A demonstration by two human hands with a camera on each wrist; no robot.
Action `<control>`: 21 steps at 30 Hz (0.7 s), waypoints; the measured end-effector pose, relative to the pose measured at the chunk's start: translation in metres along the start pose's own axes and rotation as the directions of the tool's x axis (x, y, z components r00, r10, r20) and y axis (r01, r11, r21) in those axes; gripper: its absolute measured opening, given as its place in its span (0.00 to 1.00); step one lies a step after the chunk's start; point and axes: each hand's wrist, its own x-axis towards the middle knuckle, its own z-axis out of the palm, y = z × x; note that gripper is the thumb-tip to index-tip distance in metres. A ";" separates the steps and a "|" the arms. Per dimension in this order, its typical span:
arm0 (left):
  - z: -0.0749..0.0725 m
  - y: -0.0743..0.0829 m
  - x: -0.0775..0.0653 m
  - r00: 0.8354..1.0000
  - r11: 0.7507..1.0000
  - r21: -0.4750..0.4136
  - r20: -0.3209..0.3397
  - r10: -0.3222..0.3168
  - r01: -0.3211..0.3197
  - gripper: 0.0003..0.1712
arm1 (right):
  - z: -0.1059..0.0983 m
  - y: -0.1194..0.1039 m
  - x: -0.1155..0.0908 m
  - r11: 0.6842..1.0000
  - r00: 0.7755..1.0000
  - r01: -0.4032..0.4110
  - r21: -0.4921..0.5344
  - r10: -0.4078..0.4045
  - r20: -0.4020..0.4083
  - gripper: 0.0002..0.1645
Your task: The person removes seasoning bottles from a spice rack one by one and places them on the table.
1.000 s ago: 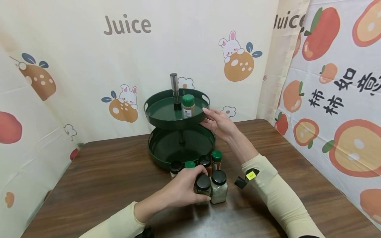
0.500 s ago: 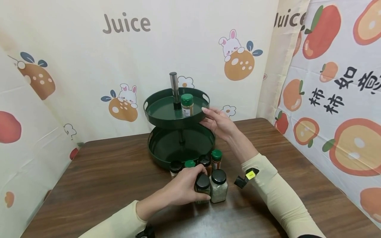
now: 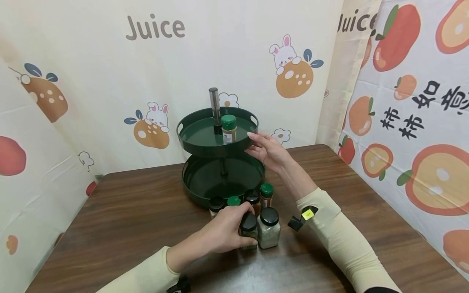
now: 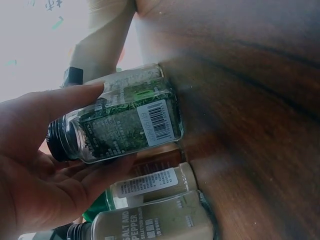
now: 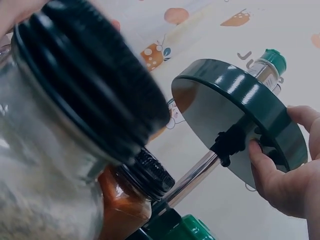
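Note:
My left hand [image 3: 224,231] grips a square spice jar [image 3: 248,233] with a black lid. Green dried herbs and a barcode label show on this herb jar [image 4: 125,125] in the left wrist view, thumb on one side and fingers on the other. My right hand [image 3: 270,154] pinches the rim of the dark green upper tray [image 3: 216,151] on a two-tier stand. From below, the right wrist view shows fingers above and under that tray's edge. A green-capped spice bottle [image 3: 229,129] stands on the upper tray. The lower tray [image 3: 198,199] holds nothing visible.
Touching or close to the herb jar is a black-lidded jar of pale seasoning [image 3: 269,231]. Behind it stand a green-capped bottle [image 3: 266,195], a reddish black-lidded jar [image 3: 252,199] and other jars partly hidden by my left hand. The stand's metal pole [image 3: 215,106] rises above the upper tray.
The green-capped bottle on the upper tray has shifted slightly left, as the tray turns a little with my right fingers on its rim. My left hand keeps its grip, nearly still.

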 end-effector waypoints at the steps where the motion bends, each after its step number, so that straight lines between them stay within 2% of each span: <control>1: 0.000 0.000 0.000 1.000 1.000 0.003 0.000 0.002 -0.002 0.31 | -0.001 0.000 0.000 1.000 1.000 0.001 -0.002 -0.001 -0.011 0.24; 5: -0.001 0.001 -0.001 1.000 1.000 0.004 0.005 0.007 -0.007 0.31 | -0.003 0.002 0.001 1.000 0.999 0.020 -0.009 -0.020 -0.043 0.40; 8: -0.003 0.003 -0.002 1.000 1.000 0.000 0.014 0.000 0.000 0.30 | -0.005 0.002 0.001 0.999 0.998 0.042 -0.011 -0.043 -0.056 0.46; 15: -0.015 0.007 -0.004 0.999 0.998 -0.053 0.038 -0.039 0.041 0.32 | -0.006 0.001 0.002 0.998 0.997 0.049 -0.047 -0.051 -0.049 0.47; 21: -0.029 0.010 -0.004 1.000 0.993 -0.113 0.016 -0.015 0.017 0.33 | -0.003 -0.001 0.001 0.999 0.998 0.031 -0.028 -0.032 -0.051 0.43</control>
